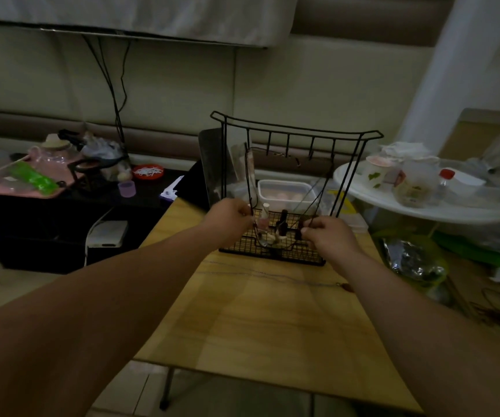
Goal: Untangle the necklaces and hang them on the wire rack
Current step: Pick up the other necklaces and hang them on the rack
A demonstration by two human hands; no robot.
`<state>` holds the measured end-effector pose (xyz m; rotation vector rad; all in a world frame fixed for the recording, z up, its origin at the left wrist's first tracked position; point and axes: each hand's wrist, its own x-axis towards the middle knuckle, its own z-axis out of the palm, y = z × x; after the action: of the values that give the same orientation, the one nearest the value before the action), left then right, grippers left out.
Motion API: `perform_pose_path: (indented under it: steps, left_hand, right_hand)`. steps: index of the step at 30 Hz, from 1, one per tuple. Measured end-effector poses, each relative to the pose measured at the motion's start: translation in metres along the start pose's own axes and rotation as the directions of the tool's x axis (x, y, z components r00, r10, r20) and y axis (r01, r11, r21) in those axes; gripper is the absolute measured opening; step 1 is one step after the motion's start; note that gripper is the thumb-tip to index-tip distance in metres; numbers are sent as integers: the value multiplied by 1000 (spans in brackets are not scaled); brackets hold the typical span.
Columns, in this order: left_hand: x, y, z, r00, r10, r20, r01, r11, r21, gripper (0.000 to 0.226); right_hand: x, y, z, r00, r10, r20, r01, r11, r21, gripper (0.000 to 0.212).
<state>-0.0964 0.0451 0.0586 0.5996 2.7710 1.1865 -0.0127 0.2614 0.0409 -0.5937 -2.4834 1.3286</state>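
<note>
The left hand [230, 218] and right hand [330, 236] are pinching the dark cord necklace [247, 176] between curled fingers at the wire rack [296, 129]. Parting the strands slowly is advisable, to avoid tightening knots.

Black wire rack [287, 139], pale wood table [260, 320].

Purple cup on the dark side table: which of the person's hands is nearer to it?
Left. The left hand is right of the purple cup, at the wire rack; the right hand is farther right.
</note>
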Motion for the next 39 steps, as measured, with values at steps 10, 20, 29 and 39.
perform_pose_path:
  steps: [10, 20, 29, 39]
  left_hand:
    - [-52, -36, 0, 999, 44, 18, -47, 949, 312, 10]
    - [-38, -67, 14, 986, -45, 159, -65, 779, 623, 34]
    - [-44, -49, 5, 977, -20, 212, -58, 933, 356, 8]
    - [-42, 29, -49, 929, 168, 330, -104, 974, -203, 6]
  right_hand:
    - [-45, 27, -10, 994, -64, 90, 89, 947, -309, 6]
    - [-50, 25, 38, 908, -178, 380, 382, 725, -573, 28]
    - [-43, 22, 44, 921, -143, 363, 308, 837, -451, 26]
    - [-49, -71, 4, 829, -163, 535, 129, 987, 100, 23]
